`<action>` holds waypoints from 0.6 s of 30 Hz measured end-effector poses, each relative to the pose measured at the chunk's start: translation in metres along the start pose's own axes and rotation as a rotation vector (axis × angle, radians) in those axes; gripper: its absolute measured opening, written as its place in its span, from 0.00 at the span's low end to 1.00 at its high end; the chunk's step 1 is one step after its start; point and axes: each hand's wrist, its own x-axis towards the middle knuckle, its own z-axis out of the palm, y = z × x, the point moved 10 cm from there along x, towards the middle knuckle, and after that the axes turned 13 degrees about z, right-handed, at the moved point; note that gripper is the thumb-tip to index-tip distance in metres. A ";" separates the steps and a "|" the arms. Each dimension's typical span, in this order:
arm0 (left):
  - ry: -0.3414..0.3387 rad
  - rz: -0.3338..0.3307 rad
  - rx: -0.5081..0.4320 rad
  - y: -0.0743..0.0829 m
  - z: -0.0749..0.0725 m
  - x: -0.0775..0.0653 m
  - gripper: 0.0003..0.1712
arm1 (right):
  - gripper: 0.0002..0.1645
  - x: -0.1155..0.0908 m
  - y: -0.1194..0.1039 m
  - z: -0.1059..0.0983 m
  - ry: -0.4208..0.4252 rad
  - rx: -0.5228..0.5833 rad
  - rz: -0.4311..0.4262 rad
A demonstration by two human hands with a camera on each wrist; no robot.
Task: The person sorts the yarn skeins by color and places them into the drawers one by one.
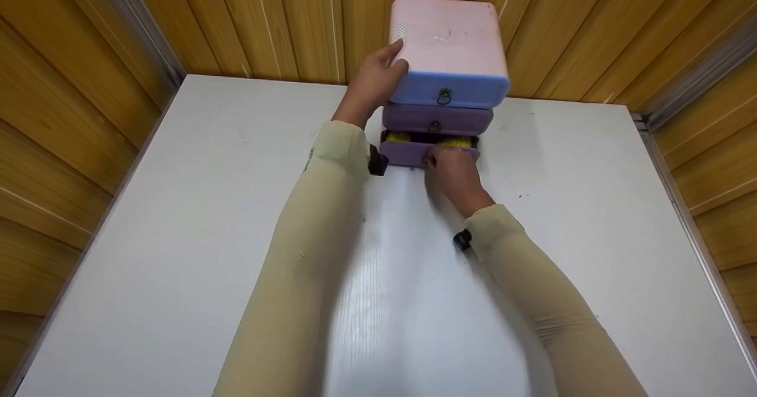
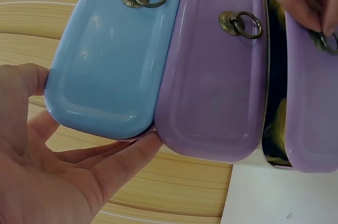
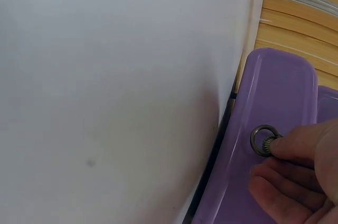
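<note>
A small chest of drawers with a pink top [image 1: 446, 36] stands at the back of the white table. Its blue top drawer [image 2: 111, 55] and purple middle drawer [image 2: 211, 86] are closed. The lilac bottom drawer [image 1: 399, 153] is pulled partly out, and yellow things [image 1: 455, 142] show inside, their kind unclear. My left hand [image 1: 375, 80] rests against the chest's upper left corner, its fingers extended along the side. At the bottom drawer, my right hand [image 1: 455, 175] pinches the brass ring pull [image 3: 263, 140] between thumb and fingers.
Wood-plank walls [image 1: 307, 24] border the white table [image 1: 207, 237] at the back and both sides, with metal rails along the corners. The chest stands close to the back wall. Brass ring pulls also hang on the upper two drawers.
</note>
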 end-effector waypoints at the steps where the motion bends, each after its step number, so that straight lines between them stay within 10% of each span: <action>1: 0.003 0.000 0.003 0.000 0.000 0.000 0.28 | 0.09 0.001 0.000 0.000 0.002 -0.002 0.002; 18: -0.008 -0.007 0.042 0.001 0.006 -0.001 0.28 | 0.14 0.017 0.011 0.002 0.041 0.003 0.039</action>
